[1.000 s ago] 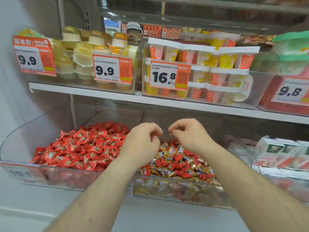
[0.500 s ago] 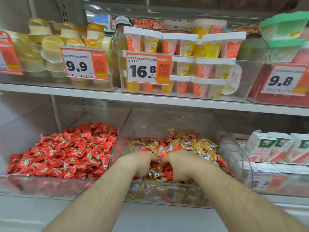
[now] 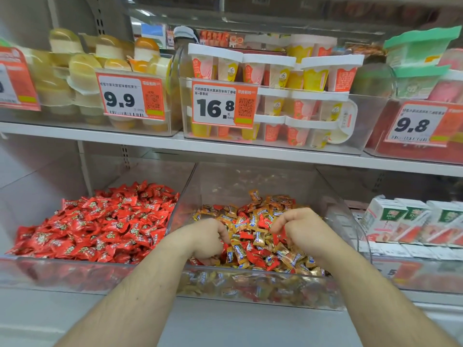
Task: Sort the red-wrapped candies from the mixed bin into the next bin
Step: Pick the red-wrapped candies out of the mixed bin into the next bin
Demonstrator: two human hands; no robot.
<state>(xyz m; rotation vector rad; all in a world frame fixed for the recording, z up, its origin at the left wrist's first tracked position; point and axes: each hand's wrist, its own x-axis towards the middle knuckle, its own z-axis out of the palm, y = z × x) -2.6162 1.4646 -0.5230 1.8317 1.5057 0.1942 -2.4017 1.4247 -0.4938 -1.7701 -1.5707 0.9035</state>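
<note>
Hands parted, left hand [image 3: 206, 240] fingertips buried, right hand [image 3: 299, 232] grasp unclear

Quick count, top to bottom. Upper shelf [image 3: 225, 149]: 4 clear bins, 4 price tags: a cut-off one at far left [image 3: 15, 78], 9.9 [image 3: 131, 98], 16.8 [image 3: 224, 103], 9.8 [image 3: 423, 123]. Lower shelf: 2 candy bins, the all-red bin [image 3: 75, 274] w/ way too many pcs to count, and the mixed bin [image 3: 263, 286] w/ red + gold wrappers, same deal, dozens. 2 hands in the mixed one, left hand [image 3: 208, 239] & right hand [image 3: 300, 231]. Approx 4 drink cartons [image 3: 385, 219] at right, edge is blurry.
</note>
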